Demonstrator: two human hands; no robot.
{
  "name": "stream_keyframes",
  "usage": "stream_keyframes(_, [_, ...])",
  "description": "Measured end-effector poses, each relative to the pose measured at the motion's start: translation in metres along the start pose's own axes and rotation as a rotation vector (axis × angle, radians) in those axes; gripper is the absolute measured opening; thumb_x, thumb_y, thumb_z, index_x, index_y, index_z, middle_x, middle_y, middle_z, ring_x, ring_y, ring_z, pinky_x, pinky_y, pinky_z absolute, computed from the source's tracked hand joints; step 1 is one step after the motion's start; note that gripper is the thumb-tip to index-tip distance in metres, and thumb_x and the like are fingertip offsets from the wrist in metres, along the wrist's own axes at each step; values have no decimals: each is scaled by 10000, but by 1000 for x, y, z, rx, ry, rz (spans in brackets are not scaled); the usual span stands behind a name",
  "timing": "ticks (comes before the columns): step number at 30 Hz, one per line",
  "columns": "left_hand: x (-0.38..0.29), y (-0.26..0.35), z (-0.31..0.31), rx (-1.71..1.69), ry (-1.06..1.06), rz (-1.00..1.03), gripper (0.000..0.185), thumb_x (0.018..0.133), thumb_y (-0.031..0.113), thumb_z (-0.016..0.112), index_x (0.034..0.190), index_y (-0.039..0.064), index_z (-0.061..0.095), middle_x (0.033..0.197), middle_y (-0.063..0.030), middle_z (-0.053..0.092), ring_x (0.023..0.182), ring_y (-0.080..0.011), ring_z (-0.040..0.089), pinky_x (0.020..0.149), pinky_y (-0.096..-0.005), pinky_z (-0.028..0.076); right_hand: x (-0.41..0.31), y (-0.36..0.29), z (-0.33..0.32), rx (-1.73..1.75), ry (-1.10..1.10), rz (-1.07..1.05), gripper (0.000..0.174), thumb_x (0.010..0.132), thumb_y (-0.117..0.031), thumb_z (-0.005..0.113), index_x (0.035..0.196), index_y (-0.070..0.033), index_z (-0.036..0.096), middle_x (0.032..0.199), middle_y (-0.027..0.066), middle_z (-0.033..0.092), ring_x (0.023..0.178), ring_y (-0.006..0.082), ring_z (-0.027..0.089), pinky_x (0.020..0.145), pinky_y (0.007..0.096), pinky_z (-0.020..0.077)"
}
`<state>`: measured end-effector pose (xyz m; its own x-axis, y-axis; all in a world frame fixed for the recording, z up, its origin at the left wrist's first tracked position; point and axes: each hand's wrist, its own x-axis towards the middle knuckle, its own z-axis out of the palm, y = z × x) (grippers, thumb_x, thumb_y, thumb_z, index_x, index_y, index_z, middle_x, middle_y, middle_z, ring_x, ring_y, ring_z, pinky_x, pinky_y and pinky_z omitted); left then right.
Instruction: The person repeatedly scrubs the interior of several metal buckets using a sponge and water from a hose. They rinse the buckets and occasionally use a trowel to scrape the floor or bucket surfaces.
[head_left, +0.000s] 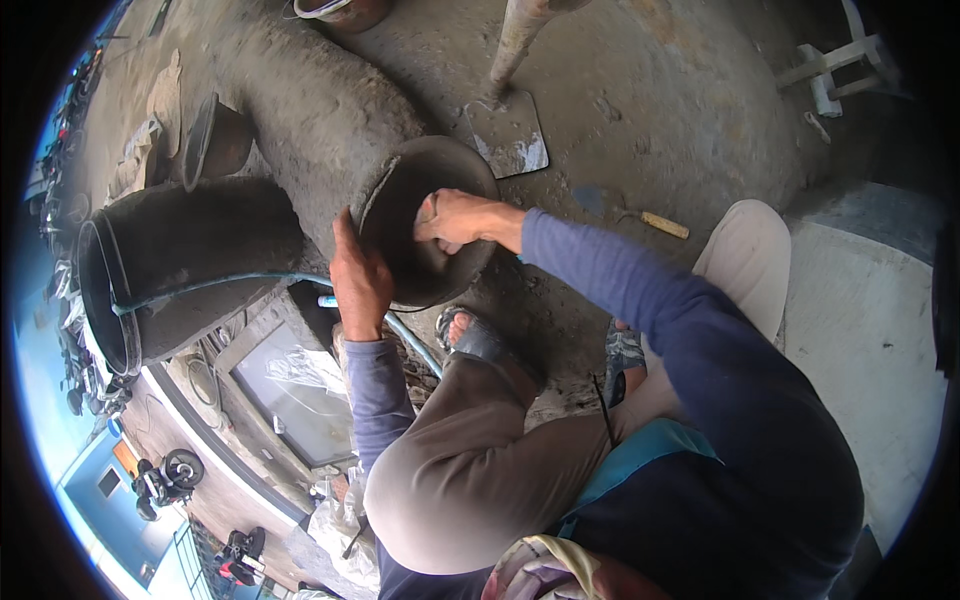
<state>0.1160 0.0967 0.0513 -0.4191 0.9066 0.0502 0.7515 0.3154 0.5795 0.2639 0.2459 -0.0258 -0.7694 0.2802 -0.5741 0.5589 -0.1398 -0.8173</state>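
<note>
A dark round bucket (469, 161) is tipped with its mouth towards me, between my feet and a mound of grey sand or mortar (330, 105). My left hand (361, 281) holds its left rim, fingers partly hidden from view. Inside the mouth is my right hand (454, 217), its fingers curled near the inner wall. Whether those fingers hold something small is not clear. A rope-like handle (379, 191) lies along the bucket's left inner side. Behind my left wrist runs a blue-green hose (225, 279).
A large black barrel (210, 247) lies at left, a smaller bucket (225, 142) beyond it. Past the bucket rests a hoe blade (514, 135) on its thick handle (517, 45). A wooden-handled trowel (664, 225) lies right; a wooden stool (832, 71) stands farther off.
</note>
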Motion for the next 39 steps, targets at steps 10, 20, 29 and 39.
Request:
stream_keyframes(10, [3, 5, 6, 28, 60, 47, 685, 883, -101, 539, 1551, 25, 451, 1192, -357, 702, 1070, -558, 687, 895, -584, 556, -42, -10, 29, -168, 355, -67, 222, 974, -217, 717, 1061, -16, 754, 992, 209, 786, 869, 365, 782, 781, 455, 636])
stream_keyframes(20, [-3, -8, -4, 8, 33, -77, 683, 886, -83, 550, 1551, 19, 430, 1135, -352, 714, 1051, -559, 688, 878, -586, 548, -67, -25, -37, -412, 311, 30, 240, 979, -236, 751, 1096, -27, 746, 926, 225, 762, 892, 375, 761, 831, 500, 569])
stream_keyframes(29, [5, -56, -18, -64, 130, -104, 712, 858, -89, 571, 1546, 31, 436, 1144, -355, 715, 1083, -552, 687, 917, -587, 544, -136, 12, 6, 3, 311, -294, 177, 1017, -146, 749, 1092, 14, 733, 1076, 150, 797, 984, 249, 787, 876, 357, 606])
stream_keyframes(39, [11, -83, -8, -72, 152, -13, 702, 855, -58, 609, 1532, 32, 446, 1152, -369, 701, 1083, -571, 667, 945, -601, 539, -37, -80, -90, -943, 282, -857, 181, 974, -155, 758, 1098, -26, 734, 1167, 178, 776, 1072, 379, 762, 923, 459, 635])
